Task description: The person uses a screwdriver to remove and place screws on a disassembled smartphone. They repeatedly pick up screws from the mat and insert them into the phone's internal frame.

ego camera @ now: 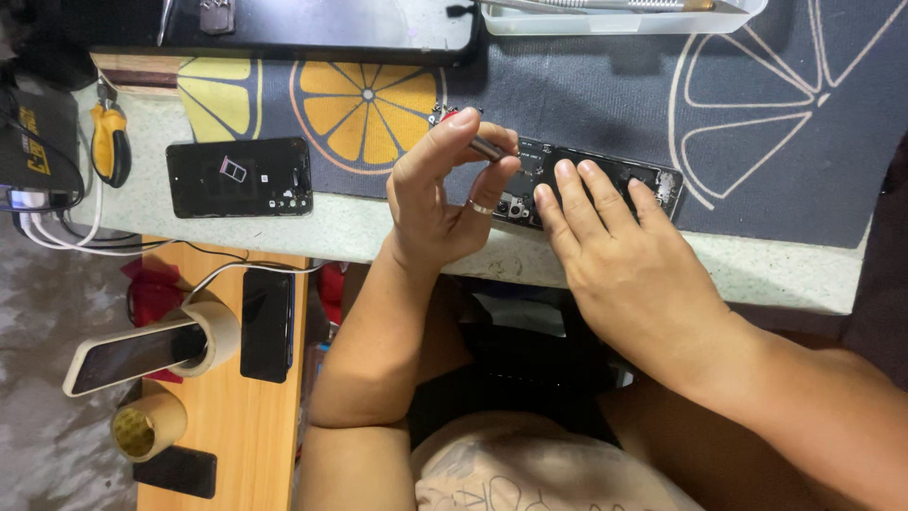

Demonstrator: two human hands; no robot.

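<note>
Right hand [619, 260] flat, fingers spread, pressing opened phone [591, 185] on surface [776, 270] — phone's middle hidden under fingers. Left hand [445, 189] just beside, pinched shut on slim screwdriver [482, 144]; tip at phone's left end, hard to make out. Farther left, phone back cover [238, 177].

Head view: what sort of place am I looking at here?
Likely a phone repair bench: an opened phone lies under the right hand, the left hand holds a small screwdriver, and a detached back cover lies nearby.
</note>
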